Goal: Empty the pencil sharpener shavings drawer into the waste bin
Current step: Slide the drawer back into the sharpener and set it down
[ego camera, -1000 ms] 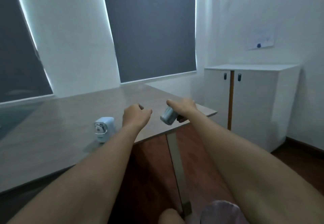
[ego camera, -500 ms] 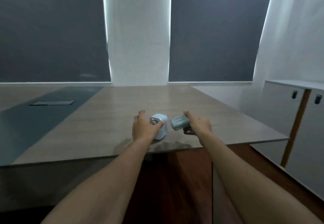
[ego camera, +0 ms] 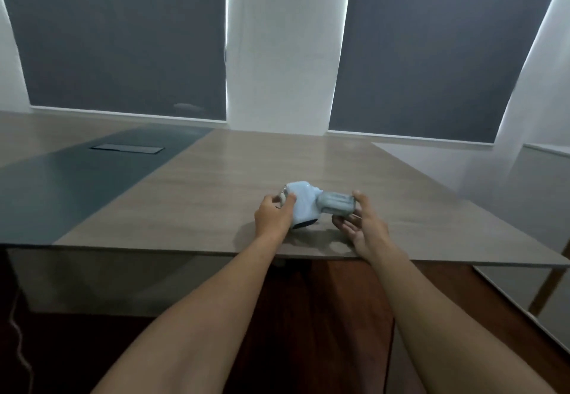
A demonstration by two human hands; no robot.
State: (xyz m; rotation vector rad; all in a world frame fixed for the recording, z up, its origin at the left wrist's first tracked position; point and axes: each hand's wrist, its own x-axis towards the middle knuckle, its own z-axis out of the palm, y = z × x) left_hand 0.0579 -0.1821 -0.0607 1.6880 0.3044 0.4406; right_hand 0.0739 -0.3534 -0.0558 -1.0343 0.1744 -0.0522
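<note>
A pale blue pencil sharpener (ego camera: 303, 202) is tilted up off the wooden table (ego camera: 191, 208), near its front edge. My left hand (ego camera: 273, 216) grips the sharpener's left end, by its metal face. The grey translucent shavings drawer (ego camera: 335, 204) meets the sharpener's right side, its left end at the body. My right hand (ego camera: 362, 224) holds the drawer's outer end with thumb and fingers. I cannot tell how far the drawer sits inside the body. No waste bin is in view.
A dark inlay with a cable hatch (ego camera: 126, 148) runs along the table's left part. Grey roller blinds (ego camera: 123, 35) cover the windows behind. A pale cabinet (ego camera: 543, 208) stands at the right, past the table's corner. Dark wooden floor lies below the table edge.
The view has swung left to face the table. My left hand went from open air to gripping and tilting the sharpener. My right hand brought the drawer up against the sharpener's side.
</note>
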